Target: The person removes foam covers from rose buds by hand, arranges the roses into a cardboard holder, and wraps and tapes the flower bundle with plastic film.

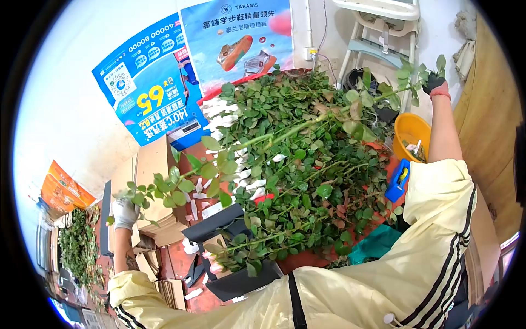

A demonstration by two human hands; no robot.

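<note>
My left hand [125, 213], in a pale glove, is closed on the leafy lower-left end of long green stems. My right hand [436, 88], in a dark glove with a pink cuff, grips the other end at the upper right. Between them the long leafy stems [296, 129] stretch diagonally over a big pile of leafy cut stems [307, 186]. White-wrapped heads [222, 112] line the pile's left side. Leaves partly hide the fingers of both hands.
Flat cardboard [156, 192] is stacked left of the pile, near a black box-like holder [246, 282]. To the right are a yellow basin [411, 131], a blue tape dispenser [396, 183] and a white high chair [378, 44]. Another leafy heap [78, 241] lies far left.
</note>
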